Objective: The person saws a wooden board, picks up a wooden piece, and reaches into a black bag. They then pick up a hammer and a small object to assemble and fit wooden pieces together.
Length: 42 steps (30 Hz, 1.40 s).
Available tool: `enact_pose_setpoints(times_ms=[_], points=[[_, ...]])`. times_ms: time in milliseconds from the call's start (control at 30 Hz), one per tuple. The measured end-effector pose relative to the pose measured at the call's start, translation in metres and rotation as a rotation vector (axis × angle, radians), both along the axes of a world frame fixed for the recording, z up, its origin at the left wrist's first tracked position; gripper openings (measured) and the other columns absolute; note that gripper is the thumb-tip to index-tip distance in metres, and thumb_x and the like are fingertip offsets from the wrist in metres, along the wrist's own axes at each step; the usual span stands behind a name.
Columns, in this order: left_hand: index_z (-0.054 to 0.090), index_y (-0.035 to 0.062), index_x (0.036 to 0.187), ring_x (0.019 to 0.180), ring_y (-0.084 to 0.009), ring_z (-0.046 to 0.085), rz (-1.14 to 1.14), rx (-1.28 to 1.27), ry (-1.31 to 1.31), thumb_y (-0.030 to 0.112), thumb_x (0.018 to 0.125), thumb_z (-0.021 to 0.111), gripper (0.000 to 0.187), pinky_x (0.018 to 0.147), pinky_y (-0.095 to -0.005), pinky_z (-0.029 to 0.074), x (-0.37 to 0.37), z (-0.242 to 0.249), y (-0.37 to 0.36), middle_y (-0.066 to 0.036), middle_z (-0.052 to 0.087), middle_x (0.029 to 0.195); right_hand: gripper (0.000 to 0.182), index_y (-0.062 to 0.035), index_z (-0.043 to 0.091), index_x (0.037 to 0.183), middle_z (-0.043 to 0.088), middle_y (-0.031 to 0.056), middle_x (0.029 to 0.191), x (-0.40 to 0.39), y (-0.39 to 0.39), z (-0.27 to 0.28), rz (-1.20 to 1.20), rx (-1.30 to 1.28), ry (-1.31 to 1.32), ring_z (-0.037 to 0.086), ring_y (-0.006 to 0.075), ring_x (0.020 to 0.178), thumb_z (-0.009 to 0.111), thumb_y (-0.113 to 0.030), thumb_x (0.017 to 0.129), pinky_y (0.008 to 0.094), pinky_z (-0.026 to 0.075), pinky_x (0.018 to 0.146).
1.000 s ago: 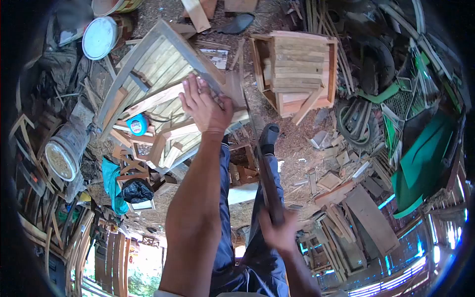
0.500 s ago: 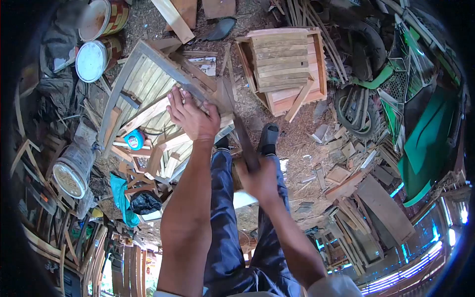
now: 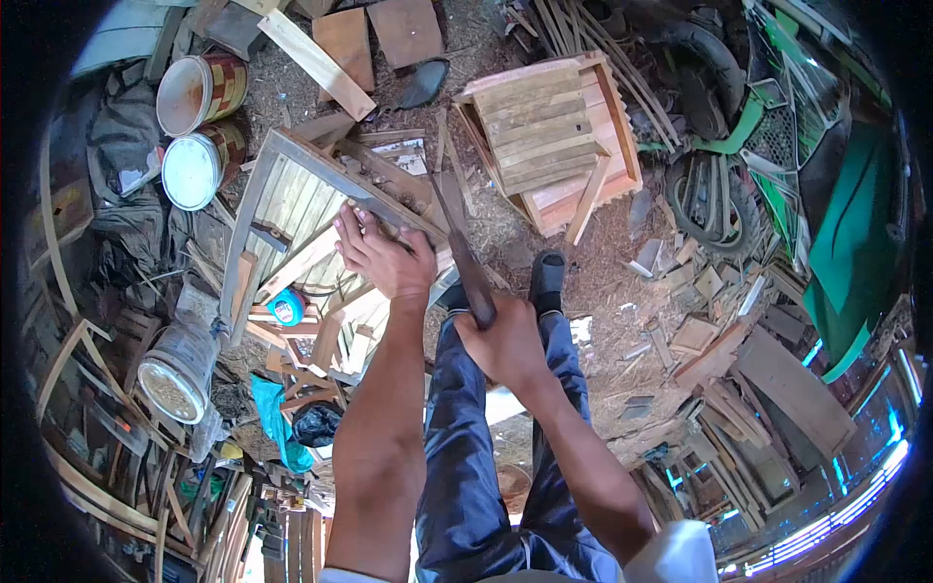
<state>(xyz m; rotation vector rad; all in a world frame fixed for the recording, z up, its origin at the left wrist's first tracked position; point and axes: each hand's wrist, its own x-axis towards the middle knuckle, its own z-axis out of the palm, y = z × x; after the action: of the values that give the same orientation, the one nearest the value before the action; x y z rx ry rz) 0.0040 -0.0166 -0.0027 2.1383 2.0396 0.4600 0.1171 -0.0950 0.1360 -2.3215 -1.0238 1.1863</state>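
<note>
My left hand [image 3: 387, 260] presses on a light wooden piece [image 3: 301, 260] lying over a slatted wooden frame [image 3: 364, 185]. Its fingers are bent and somewhat apart, resting at the frame's edge. In my right hand [image 3: 505, 342] is the dark handle of a saw [image 3: 470, 274], the fingers wrapped round it. The thin blade points up and away, beside the right corner of the frame and close to my left hand. A blue round container [image 3: 287, 307] sits on the wood left of my left forearm.
A slatted wooden box [image 3: 544, 136] lies ahead on the right. Paint buckets [image 3: 190, 173] stand at the left, with a clear tub [image 3: 173, 387] nearer. Wood scraps [image 3: 695, 335], a tyre [image 3: 714, 209] and a green sheet [image 3: 844, 243] are at the right. My feet are on the floor.
My right hand and the saw have moved up toward the frame, and the hand is less blurred. The view has shifted, so the surroundings sit lower. My left hand still presses on the wood.
</note>
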Motion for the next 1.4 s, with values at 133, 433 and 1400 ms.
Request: enact_pose_setpoints(times_ms=[133,433,1400], points=[[0.037,-0.0012,0.128,0.137,-0.0443,0.03,-0.017,0.04,-0.019,0.016,0.076,0.056,0.057,0.11,-0.0597,0.02,-0.001,-0.004,0.0,-0.025,0.036,0.144,0.028,-0.0009,0.064,0.104,0.055,0.0152,0.058,0.017,-0.041,0.14,-0.147,-0.336,0.313,0.06,0.0266,0.052,0.062,-0.013,0.08,0.0398,0.047,0.054],[0.036,-0.0001,0.129,0.137,-0.0442,0.03,-0.009,0.029,-0.001,0.016,0.076,0.056,0.059,0.11,-0.0596,0.019,-0.001,-0.004,-0.003,-0.024,0.035,0.146,0.023,0.0016,0.061,0.092,0.061,0.0219,0.066,0.004,0.002,0.011,-0.013,-0.048,0.087,0.065,0.0418,0.065,0.067,-0.017,0.079,0.0455,0.049,0.056],[0.043,-0.0048,0.124,0.136,-0.0433,0.031,0.028,0.001,0.001,0.017,0.078,0.055,0.052,0.11,-0.0593,0.022,0.003,0.002,-0.004,-0.024,0.039,0.144,0.025,-0.0038,0.068,0.081,0.064,0.0275,0.073,0.0,-0.003,-0.006,-0.045,-0.227,0.132,0.063,0.0476,0.076,0.067,-0.028,0.078,0.0523,0.053,0.073]])
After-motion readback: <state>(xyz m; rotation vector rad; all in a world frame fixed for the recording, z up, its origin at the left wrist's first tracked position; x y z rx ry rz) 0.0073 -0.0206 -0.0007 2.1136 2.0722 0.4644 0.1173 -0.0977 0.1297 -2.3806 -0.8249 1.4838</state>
